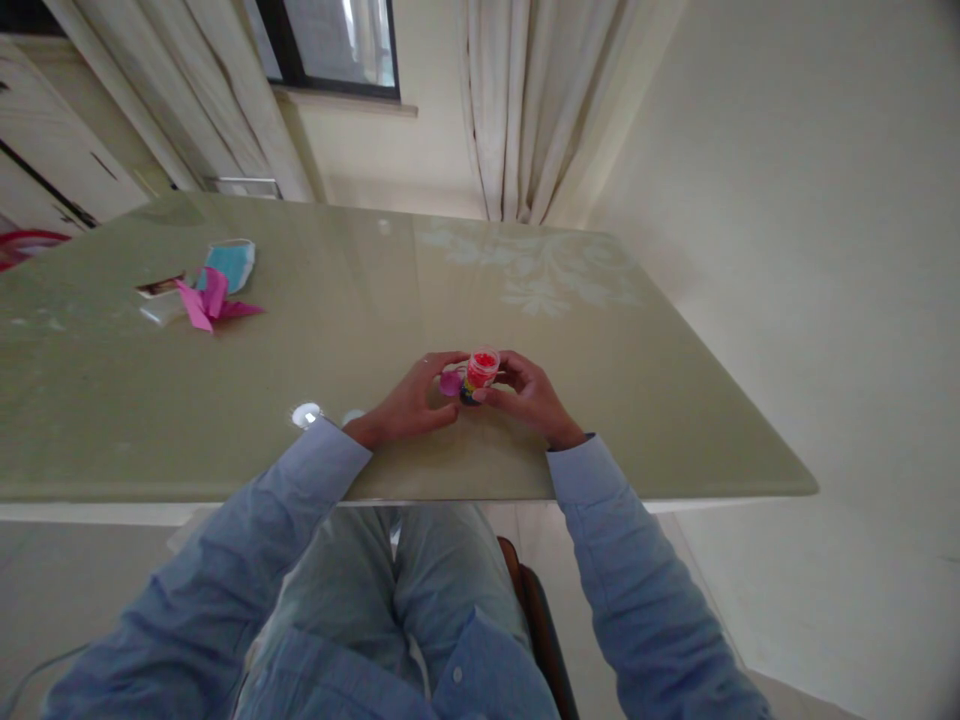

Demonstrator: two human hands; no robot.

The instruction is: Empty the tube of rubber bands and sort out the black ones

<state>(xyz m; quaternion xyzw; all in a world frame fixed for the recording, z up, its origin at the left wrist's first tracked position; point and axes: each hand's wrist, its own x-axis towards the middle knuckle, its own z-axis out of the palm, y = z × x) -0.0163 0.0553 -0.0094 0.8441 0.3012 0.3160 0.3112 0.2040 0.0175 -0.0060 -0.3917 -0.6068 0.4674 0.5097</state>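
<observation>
A small clear jar (pixel 481 370) with red contents and a dark, colourful label stands on the table in front of me. Its top is uncovered, showing the red inside. My right hand (pixel 531 395) grips the jar from the right, thumb in front and fingers behind. A pinkish-purple round lid (pixel 450 383) is at the jar's left side; whether it is joined to the jar, I cannot tell. My left hand (pixel 411 402) curves around the lid, thumb and forefinger spread apart, with the forefinger reaching towards the jar's rim.
On the glossy greenish table (pixel 360 300), a pink folded-paper bird (pixel 213 300) lies at the far left. Beside it are a blue face mask (pixel 231 265), a small picture card (pixel 160 286) and a clear plastic piece (pixel 159 312). A wall (pixel 810 300) runs along the right.
</observation>
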